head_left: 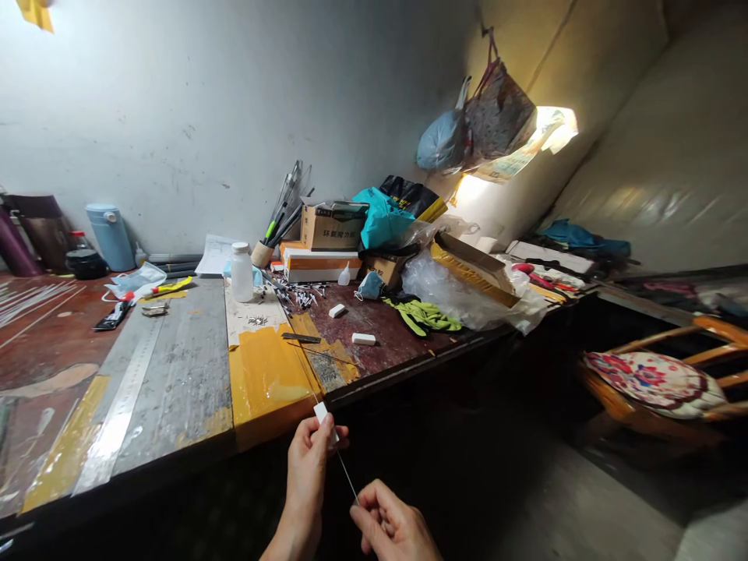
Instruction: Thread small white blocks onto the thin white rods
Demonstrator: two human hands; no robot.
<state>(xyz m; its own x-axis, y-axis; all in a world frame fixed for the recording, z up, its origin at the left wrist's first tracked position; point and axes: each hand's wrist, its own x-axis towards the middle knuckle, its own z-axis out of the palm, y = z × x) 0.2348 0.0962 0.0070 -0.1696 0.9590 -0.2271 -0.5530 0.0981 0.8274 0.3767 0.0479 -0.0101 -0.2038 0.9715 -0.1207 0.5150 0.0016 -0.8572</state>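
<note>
Just in front of the workbench edge, my left hand [309,460] is closed on a small white block [321,413], which sticks out above the thumb. A thin rod [348,474] runs from the block down to my right hand [390,518], whose thumb and fingers pinch its lower end. The rod's thin line also shows above the block, over the yellow-taped part [269,366] of the bench. Two more white blocks, one nearer [364,339] and one farther [336,310], lie on the dark red bench top.
A white bottle [241,273], a dark flat strip [301,338], green gloves [429,316] and a cardboard box [333,226] are on the bench. A metal ruler [125,397] lies at left. A chair with a patterned cushion [654,382] stands at right.
</note>
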